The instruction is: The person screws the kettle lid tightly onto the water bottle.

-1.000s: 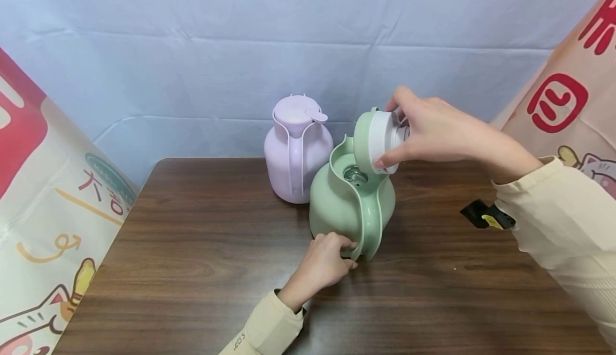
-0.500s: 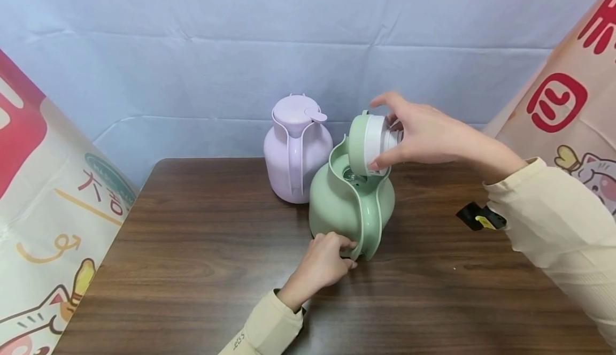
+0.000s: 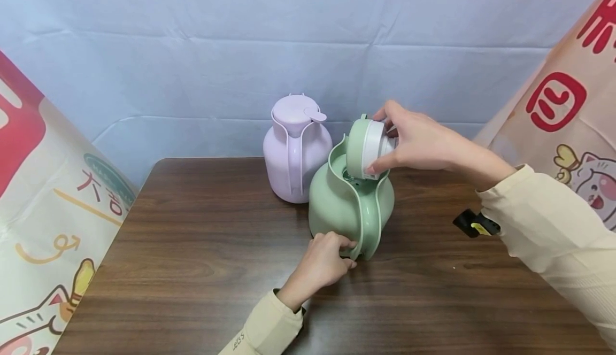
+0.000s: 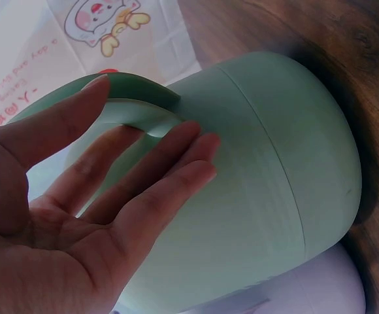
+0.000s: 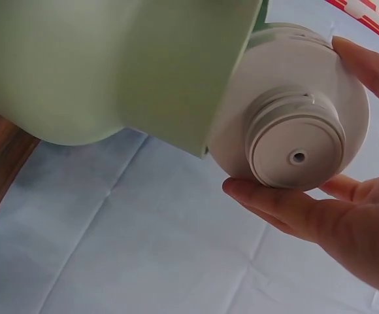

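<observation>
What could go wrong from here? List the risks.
The lid, tipped on its side, is held only by the fingers of the right hand; it could slip and hit the green jug.
Its plug faces sideways, so lowering it this way might seat it crookedly.
The left hand grips the handle low down; a knock up top could rock the green jug into the purple jug close by.

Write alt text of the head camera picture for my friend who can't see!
A right hand holds a green-and-white lid, tipped on its side, by the top of an open green jug. The left hand grips the jug's handle near its lower end. Farther back on the brown table stands a lidded lilac jug.
</observation>
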{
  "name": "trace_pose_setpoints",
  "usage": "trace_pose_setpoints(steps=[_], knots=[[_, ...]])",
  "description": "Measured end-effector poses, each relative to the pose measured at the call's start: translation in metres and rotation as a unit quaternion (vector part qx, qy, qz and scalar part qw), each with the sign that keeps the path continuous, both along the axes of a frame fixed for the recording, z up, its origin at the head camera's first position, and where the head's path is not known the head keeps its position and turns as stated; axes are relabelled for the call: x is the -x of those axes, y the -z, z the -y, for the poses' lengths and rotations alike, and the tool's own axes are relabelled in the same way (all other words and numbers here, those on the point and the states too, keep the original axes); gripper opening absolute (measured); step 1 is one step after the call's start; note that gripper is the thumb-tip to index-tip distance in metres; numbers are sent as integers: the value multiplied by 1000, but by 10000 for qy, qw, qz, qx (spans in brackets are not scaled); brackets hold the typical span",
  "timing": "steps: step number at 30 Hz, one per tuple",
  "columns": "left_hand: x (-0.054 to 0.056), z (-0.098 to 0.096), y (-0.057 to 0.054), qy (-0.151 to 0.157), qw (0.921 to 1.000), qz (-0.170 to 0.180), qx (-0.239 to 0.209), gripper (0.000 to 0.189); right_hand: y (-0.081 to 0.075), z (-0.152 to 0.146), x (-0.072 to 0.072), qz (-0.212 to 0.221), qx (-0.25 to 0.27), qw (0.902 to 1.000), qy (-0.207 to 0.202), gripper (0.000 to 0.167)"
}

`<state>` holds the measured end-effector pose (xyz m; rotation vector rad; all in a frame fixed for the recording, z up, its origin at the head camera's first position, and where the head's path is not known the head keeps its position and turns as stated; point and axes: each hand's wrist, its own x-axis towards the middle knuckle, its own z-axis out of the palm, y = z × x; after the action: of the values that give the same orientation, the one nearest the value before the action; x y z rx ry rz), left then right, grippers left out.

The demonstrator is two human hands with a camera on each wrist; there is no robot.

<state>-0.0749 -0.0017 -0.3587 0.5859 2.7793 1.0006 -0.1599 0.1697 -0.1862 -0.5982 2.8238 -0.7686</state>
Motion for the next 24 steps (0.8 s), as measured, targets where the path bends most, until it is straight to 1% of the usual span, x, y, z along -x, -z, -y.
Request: trace_pose_setpoints(steps=[7,18,24], knots=[[0,0,0,-16,10000,3,27,24,6,0,1,29,16,9999,138,76],[1,0,-1,-5,10000,-29,2,24,12,2,2,177,-14,9997,190,76],[1,0,-1,-30,10000,-24,-5,24,15,3,2,127,-129,9997,171,74]])
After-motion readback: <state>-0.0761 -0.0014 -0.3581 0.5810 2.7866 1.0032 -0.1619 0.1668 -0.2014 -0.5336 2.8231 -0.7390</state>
